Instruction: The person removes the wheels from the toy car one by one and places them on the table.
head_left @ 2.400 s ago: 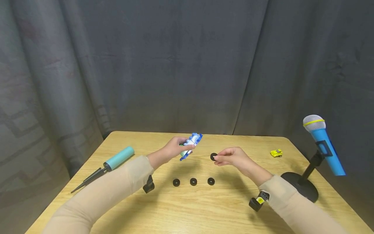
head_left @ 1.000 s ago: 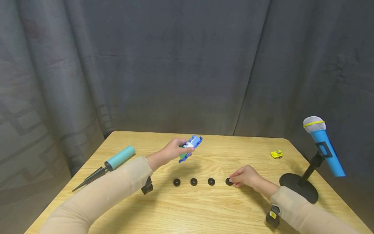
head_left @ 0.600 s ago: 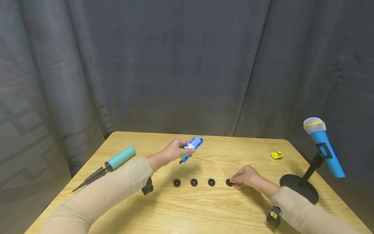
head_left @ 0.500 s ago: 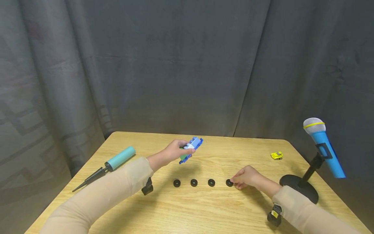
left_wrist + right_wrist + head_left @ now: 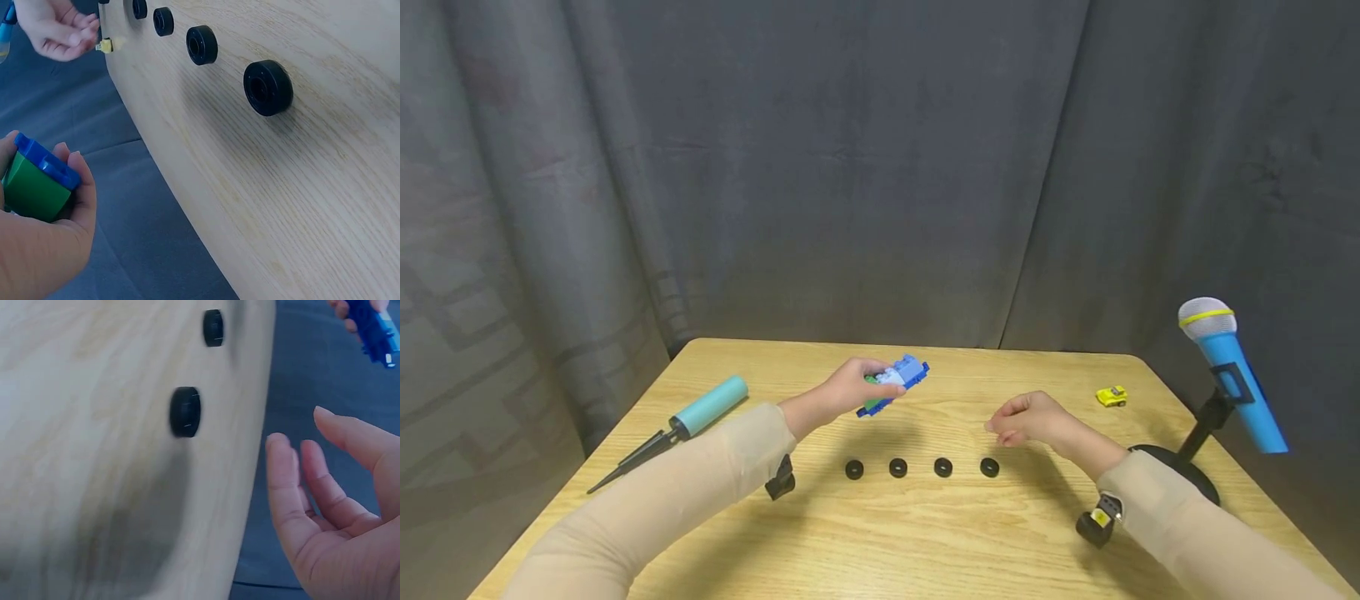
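Observation:
My left hand grips a block-built toy car body above the table, with fingers and thumb on its sides. Blue, light blue and green parts show; the left wrist view catches its green block, and my palm hides part of the toy. A row of several black toy tyres lies flat on the wood, evenly spaced. Above and behind the rightmost tyre hovers my right hand. In the right wrist view, its thumb and fingers are apart and hold nothing.
On the left of the wooden table lies a teal hand pump with a black nozzle. A tiny yellow toy car sits at the back right. Beside it, a blue toy microphone leans on a black stand.
My right hand carried a tyre down to the right end of the row, let go of it and rose away. The toy in my left hand has tilted slightly.

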`<state>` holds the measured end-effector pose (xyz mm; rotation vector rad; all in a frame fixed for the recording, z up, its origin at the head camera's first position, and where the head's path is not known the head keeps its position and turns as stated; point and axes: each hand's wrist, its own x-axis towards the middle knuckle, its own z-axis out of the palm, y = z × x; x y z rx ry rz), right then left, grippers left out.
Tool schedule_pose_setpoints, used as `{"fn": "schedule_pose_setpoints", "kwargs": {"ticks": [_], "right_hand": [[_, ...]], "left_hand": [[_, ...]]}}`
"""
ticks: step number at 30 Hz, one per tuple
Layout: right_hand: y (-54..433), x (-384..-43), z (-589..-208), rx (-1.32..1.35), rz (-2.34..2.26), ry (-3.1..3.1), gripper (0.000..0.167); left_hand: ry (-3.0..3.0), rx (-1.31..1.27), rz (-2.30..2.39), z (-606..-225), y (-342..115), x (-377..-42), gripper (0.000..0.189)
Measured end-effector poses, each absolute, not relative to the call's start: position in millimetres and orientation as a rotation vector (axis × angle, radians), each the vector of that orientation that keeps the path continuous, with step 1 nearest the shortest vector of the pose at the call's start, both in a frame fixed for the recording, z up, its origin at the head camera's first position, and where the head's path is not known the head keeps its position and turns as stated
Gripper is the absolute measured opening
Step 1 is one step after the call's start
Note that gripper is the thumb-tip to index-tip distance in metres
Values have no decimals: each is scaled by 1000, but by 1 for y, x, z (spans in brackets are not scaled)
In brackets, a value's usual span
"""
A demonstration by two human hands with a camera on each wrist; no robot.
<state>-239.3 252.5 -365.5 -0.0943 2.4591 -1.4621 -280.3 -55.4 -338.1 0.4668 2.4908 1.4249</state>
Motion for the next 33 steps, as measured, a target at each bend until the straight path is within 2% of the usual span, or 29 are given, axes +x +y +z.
{"fn": "schedule_pose_setpoints", "kwargs": {"ticks": [4,15,25,33], "right_hand": [[247,-246,-356,-115,-1490,2468,30],[220,-259,-330,-232,-1524,2473,48],[195,-265,-320,-385,-1585,2280,59],[182,-268,-320,-449,-1611,2175,51]], "left_hand": [[2509,451,1399,-336,-55,-279,54],[2540,484,1315,-332,-53,-281,57],[2529,625,1209,-330,-52,-281,49],[2516,735,1143,-327,-53,-280,47]]}}
